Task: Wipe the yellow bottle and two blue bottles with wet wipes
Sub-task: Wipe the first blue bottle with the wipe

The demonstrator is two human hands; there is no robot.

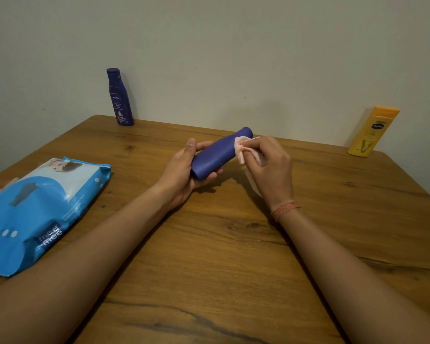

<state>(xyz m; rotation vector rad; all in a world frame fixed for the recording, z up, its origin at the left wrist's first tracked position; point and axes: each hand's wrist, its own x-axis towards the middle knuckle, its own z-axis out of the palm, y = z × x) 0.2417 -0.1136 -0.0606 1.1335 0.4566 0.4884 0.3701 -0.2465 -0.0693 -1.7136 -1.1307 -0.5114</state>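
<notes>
My left hand [181,170] grips the base end of a blue bottle [216,156], held on its side above the middle of the wooden table [209,269], cap end pointing away and right. My right hand [271,167] pinches a white wet wipe [242,150] against the bottle near its cap; part of the wipe hangs under the palm. A second blue bottle [119,98] stands upright at the back left by the wall. A yellow bottle [371,131] stands at the back right by the wall.
A blue wet-wipe pack [37,209] lies flat on the table's left side near the edge. A plain wall runs behind the table. A thin thread band circles my right wrist [284,208].
</notes>
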